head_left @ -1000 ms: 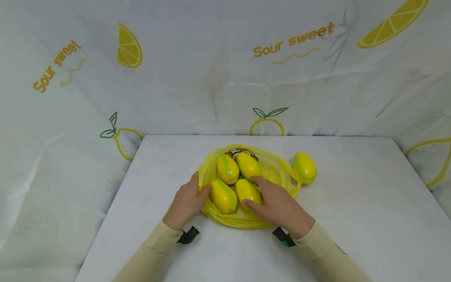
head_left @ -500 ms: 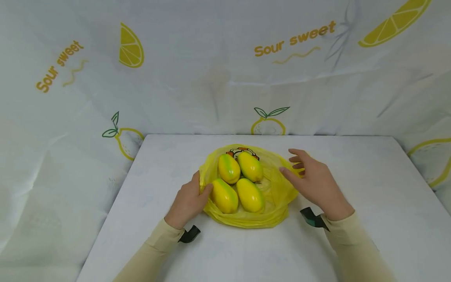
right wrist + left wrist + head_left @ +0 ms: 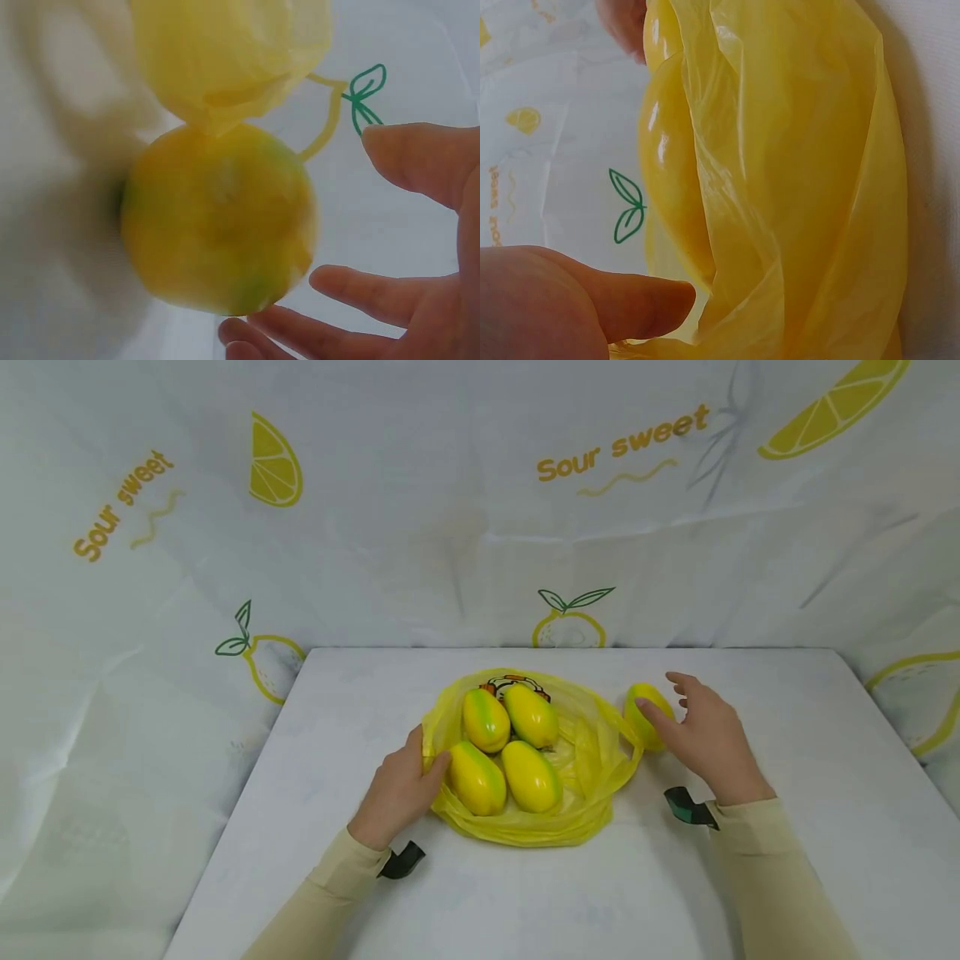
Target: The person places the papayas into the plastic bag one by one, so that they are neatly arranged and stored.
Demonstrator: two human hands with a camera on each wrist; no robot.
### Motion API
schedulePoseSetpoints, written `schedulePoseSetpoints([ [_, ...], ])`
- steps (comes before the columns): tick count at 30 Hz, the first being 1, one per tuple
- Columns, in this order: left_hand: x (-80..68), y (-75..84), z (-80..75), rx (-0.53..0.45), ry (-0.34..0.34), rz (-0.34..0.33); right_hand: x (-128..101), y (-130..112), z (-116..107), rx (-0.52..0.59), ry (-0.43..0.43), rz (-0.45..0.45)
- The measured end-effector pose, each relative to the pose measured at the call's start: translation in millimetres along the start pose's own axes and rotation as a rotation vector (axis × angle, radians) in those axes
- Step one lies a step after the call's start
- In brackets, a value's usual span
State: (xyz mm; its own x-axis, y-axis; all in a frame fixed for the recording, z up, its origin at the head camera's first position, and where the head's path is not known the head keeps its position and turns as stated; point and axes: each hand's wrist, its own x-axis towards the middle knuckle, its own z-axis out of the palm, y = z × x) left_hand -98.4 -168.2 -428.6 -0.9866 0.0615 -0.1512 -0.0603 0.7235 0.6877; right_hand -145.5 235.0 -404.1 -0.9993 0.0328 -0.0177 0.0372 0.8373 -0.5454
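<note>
Yellow plastic bag (image 3: 592, 760) lies open and flat on the white table (image 3: 787, 827), roughly centre. Four yellow-green fruits sit on it in two rows: back pair (image 3: 486, 720) and (image 3: 531, 715) side by side, touching; front pair (image 3: 477, 778) and (image 3: 531, 776) just in front of them. Left hand (image 3: 397, 789) is at the bag's left edge, thumb and fingers curled onto the plastic rim beside the front-left fruit; left wrist view shows the thumb (image 3: 630, 300) lying against bunched film (image 3: 802, 187), so it pinches the bag edge. Fifth fruit (image 3: 649, 713) lies off the bag, on the bare table just beside the bag's right edge. Right hand (image 3: 708, 739) is at that fruit, fingers spread and loosely bent around its right side, thumb toward its near end. Right wrist view shows the fruit (image 3: 217, 217) in front of the palm with fingertips (image 3: 352, 289) close to its underside and the thumb (image 3: 420, 161) apart from it; no closed hold visible, contact cannot be told because of blur. In that view the bag's edge (image 3: 232, 52) touches the fruit's far end. Lemon-print cloth (image 3: 480, 502) forms the backdrop behind the table. Beige sleeves (image 3: 772, 877) cover both forearms.
</note>
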Motion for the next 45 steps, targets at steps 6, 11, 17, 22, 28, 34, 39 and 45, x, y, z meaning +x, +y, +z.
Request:
schedulePoseSetpoints([
  [6, -0.8, -0.5, 0.5, 0.007, 0.0, -0.005, 5, 11, 8, -0.025, -0.087, 0.049],
  [11, -1.4, -0.8, 0.2, 0.011, 0.002, -0.01, 8, 14, 12, -0.04, -0.105, 0.056],
  [17, -1.1, -0.6, -0.2, 0.006, 0.001, -0.011, 8, 16, 13, -0.035, -0.138, 0.063],
  [22, -0.6, -0.7, 0.0, 0.008, 0.003, -0.006, 8, 17, 13, -0.035, -0.152, 0.059],
  [28, -0.6, -0.2, -0.3, 0.01, 0.009, 0.0, 8, 15, 12, -0.034, -0.169, 0.059],
  [34, -0.3, -0.5, -0.9, 0.013, 0.014, 0.007, 8, 14, 12, -0.037, -0.171, 0.06],
  [39, 0.3, -1.0, -0.4, 0.013, 0.014, 0.011, 8, 15, 11, -0.041, -0.168, 0.067],
  [45, 0.7, -0.9, 0.4, 0.012, 0.015, 0.015, 9, 17, 10, -0.037, -0.164, 0.063],
])
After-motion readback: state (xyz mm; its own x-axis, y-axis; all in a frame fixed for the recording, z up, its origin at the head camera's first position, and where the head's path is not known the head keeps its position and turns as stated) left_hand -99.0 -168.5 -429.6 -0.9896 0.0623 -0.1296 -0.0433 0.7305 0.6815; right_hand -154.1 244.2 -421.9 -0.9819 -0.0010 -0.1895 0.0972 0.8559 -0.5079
